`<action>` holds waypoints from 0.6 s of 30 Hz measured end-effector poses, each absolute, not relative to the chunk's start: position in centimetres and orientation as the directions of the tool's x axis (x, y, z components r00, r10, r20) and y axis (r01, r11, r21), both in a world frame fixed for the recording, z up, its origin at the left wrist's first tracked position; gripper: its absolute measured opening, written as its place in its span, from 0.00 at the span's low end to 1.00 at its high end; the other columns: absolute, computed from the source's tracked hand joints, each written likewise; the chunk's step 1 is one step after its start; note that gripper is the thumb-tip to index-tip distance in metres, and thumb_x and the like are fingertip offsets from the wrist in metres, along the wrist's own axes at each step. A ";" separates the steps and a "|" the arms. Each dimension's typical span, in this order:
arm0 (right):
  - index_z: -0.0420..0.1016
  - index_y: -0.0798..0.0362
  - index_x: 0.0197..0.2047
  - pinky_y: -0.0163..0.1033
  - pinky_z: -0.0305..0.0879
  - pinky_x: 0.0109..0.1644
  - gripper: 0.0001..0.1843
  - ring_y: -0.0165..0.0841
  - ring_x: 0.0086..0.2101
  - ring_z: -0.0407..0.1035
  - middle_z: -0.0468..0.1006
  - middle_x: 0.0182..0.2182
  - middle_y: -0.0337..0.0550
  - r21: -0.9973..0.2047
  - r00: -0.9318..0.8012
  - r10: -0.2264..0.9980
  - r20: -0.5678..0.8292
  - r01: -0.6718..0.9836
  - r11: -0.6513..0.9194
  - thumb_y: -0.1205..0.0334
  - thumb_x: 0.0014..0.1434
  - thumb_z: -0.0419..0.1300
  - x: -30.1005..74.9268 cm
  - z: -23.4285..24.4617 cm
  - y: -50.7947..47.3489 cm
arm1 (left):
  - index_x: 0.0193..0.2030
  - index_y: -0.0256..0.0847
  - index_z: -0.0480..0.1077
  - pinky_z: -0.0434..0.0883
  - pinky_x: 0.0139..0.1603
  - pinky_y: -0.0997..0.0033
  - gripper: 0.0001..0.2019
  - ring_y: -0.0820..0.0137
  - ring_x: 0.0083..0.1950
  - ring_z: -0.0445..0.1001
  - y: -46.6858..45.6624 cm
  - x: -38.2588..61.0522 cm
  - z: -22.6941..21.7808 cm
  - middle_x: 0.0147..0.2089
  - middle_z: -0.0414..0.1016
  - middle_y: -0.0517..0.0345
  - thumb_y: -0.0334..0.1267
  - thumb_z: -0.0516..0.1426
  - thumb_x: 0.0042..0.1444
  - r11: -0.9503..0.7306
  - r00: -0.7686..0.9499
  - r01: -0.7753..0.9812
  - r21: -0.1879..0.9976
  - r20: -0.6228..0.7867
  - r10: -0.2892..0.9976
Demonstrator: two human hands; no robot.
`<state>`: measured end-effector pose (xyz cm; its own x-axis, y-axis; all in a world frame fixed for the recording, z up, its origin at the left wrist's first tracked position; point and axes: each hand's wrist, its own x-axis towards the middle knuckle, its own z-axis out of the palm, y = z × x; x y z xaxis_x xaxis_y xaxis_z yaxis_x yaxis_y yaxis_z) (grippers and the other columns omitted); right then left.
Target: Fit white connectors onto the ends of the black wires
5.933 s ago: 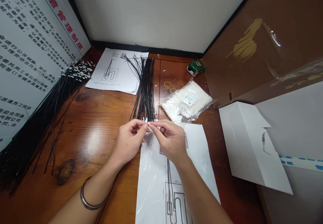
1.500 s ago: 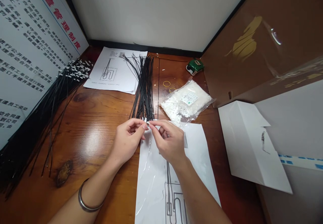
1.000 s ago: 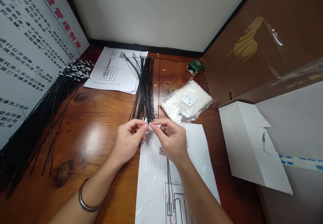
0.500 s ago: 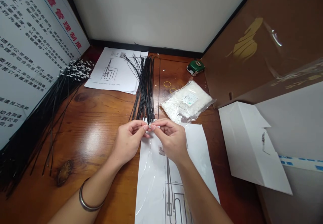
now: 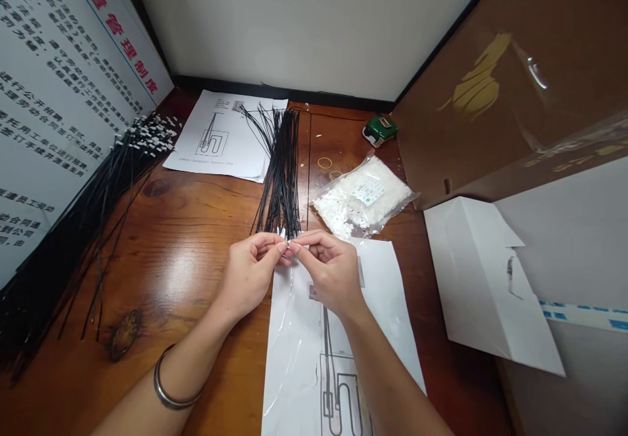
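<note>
Two pinches meet tip to tip in front of me: my left hand (image 5: 249, 275) and my right hand (image 5: 336, 275) each have thumb and forefinger pressed together on a tiny white piece (image 5: 288, 245). It sits just on my side of the near ends of the black wires (image 5: 285, 167), over the far part of a drawing sheet (image 5: 294, 357). Only a pale speck of it shows between my fingertips; its shape is hidden, and I cannot tell whether a wire runs into it. My other fingers curl in toward my palms.

The wires are thin, long and dark, lying away from me in a loose bundle. Most run close together, while several strands at the far end splay leftward over a printed sheet (image 5: 189, 148). White bits show among the near ends, just beyond my fingertips.

To the right of the bundle, a clear plastic bag (image 5: 386, 184) full of small white pieces lies on the wooden table (image 5: 196, 220), a pale label on top. Over on my left, a bigger heap of wires (image 5: 59, 285) carries little white blocks at its far end. A silvery bangle (image 5: 161, 383) circles my left forearm.
</note>
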<state>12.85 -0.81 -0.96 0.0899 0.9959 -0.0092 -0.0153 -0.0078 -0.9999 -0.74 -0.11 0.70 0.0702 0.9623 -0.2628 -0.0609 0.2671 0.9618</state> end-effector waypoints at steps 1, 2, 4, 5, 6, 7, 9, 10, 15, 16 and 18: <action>0.76 0.54 0.27 0.39 0.70 0.31 0.03 0.31 0.28 0.72 0.78 0.28 0.43 -1.000 0.092 0.996 -0.004 -0.017 -0.003 0.65 0.51 0.64 12.8 -1.0 -0.8 | 0.30 0.35 0.74 0.73 0.35 0.74 0.05 0.71 0.29 0.77 -0.1 -0.7 0.7 0.27 0.78 0.56 0.36 0.61 0.51 0.267 0.070 -0.061 0.962 -0.263 0.962; 0.76 0.54 0.27 0.39 0.70 0.31 0.03 0.32 0.28 0.72 0.78 0.28 0.43 -1.000 0.093 0.996 0.000 -0.018 0.001 0.65 0.51 0.64 12.8 -1.0 -0.8 | 0.30 0.35 0.74 0.73 0.35 0.74 0.05 0.71 0.29 0.77 -0.1 -0.7 0.7 0.28 0.78 0.56 0.36 0.61 0.51 0.267 0.070 -0.062 0.962 -0.262 0.962; 0.76 0.53 0.27 0.39 0.70 0.31 0.03 0.32 0.28 0.72 0.78 0.28 0.43 -1.000 0.101 0.995 0.003 -0.021 0.005 0.65 0.51 0.64 12.7 -1.0 -0.8 | 0.30 0.35 0.74 0.74 0.35 0.73 0.06 0.71 0.30 0.77 -0.1 -0.7 0.8 0.28 0.79 0.56 0.36 0.62 0.50 0.265 0.065 -0.073 0.962 -0.261 0.963; 0.76 0.53 0.27 0.39 0.70 0.31 0.03 0.32 0.29 0.72 0.78 0.29 0.43 -1.000 0.109 0.994 0.004 -0.020 0.006 0.65 0.51 0.65 12.6 -0.9 -0.8 | 0.31 0.35 0.74 0.74 0.35 0.72 0.06 0.70 0.30 0.78 -0.1 -0.7 0.8 0.28 0.79 0.56 0.37 0.62 0.50 0.266 0.060 -0.081 0.961 -0.261 0.963; 0.77 0.53 0.27 0.39 0.70 0.31 0.03 0.32 0.29 0.72 0.79 0.29 0.43 -1.000 0.121 0.993 0.004 -0.017 0.006 0.65 0.51 0.65 12.5 -0.9 -0.8 | 0.31 0.34 0.74 0.75 0.35 0.72 0.07 0.70 0.30 0.78 -0.1 -0.6 0.9 0.29 0.79 0.55 0.37 0.63 0.50 0.266 0.052 -0.091 0.960 -0.262 0.964; 0.77 0.53 0.28 0.39 0.70 0.31 0.02 0.32 0.29 0.73 0.79 0.29 0.43 -1.000 0.132 0.991 0.005 -0.013 0.007 0.64 0.51 0.65 12.5 -0.9 -0.8 | 0.31 0.34 0.74 0.75 0.36 0.71 0.08 0.70 0.30 0.78 -0.1 -0.6 0.9 0.29 0.79 0.55 0.38 0.63 0.50 0.266 0.045 -0.100 0.959 -0.263 0.964; 0.78 0.53 0.29 0.39 0.69 0.30 0.02 0.33 0.29 0.73 0.80 0.30 0.44 -1.000 0.147 0.989 0.006 -0.006 0.007 0.64 0.52 0.65 12.4 -0.8 -0.8 | 0.31 0.34 0.74 0.76 0.36 0.69 0.09 0.69 0.30 0.78 0.0 -0.5 1.0 0.29 0.80 0.54 0.39 0.63 0.49 0.266 0.041 -0.114 0.957 -0.263 0.964; 0.78 0.52 0.30 0.39 0.69 0.30 0.02 0.32 0.29 0.72 0.80 0.30 0.43 -1.000 0.150 0.989 0.005 -0.005 0.006 0.64 0.52 0.64 12.4 -0.8 -0.8 | 0.31 0.34 0.74 0.76 0.37 0.69 0.09 0.69 0.30 0.78 0.0 -0.5 1.1 0.29 0.80 0.54 0.40 0.63 0.49 0.265 0.045 -0.118 0.957 -0.262 0.964; 0.78 0.52 0.31 0.38 0.67 0.28 0.03 0.32 0.27 0.72 0.79 0.28 0.42 -1.000 0.158 0.987 0.000 0.013 -0.002 0.62 0.52 0.64 12.6 -0.9 -0.9 | 0.31 0.34 0.74 0.77 0.36 0.69 0.10 0.68 0.31 0.78 0.0 -0.5 1.3 0.30 0.79 0.54 0.41 0.63 0.49 0.252 0.056 -0.107 0.962 -0.247 0.967; 0.78 0.52 0.31 0.38 0.67 0.28 0.03 0.32 0.27 0.71 0.79 0.28 0.42 -1.000 0.162 0.987 0.001 0.016 -0.002 0.62 0.52 0.64 12.6 -0.9 -1.0 | 0.31 0.34 0.74 0.76 0.36 0.70 0.10 0.69 0.31 0.78 0.0 -0.5 1.3 0.30 0.79 0.54 0.41 0.63 0.50 0.247 0.055 -0.096 0.964 -0.243 0.968; 0.78 0.52 0.31 0.37 0.66 0.27 0.03 0.31 0.27 0.71 0.79 0.28 0.42 -1.000 0.178 0.984 0.003 0.017 0.000 0.62 0.52 0.64 12.7 -0.9 -1.0 | 0.32 0.35 0.74 0.76 0.36 0.71 0.10 0.69 0.31 0.78 -0.1 -0.6 1.3 0.30 0.79 0.54 0.40 0.63 0.50 0.234 0.056 -0.066 0.970 -0.231 0.971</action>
<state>12.66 -0.96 -0.93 0.1781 0.9840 0.0027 0.0174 -0.0004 -0.9998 -0.60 -0.06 1.27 0.0562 0.9714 -0.2308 -0.0664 0.2342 0.9699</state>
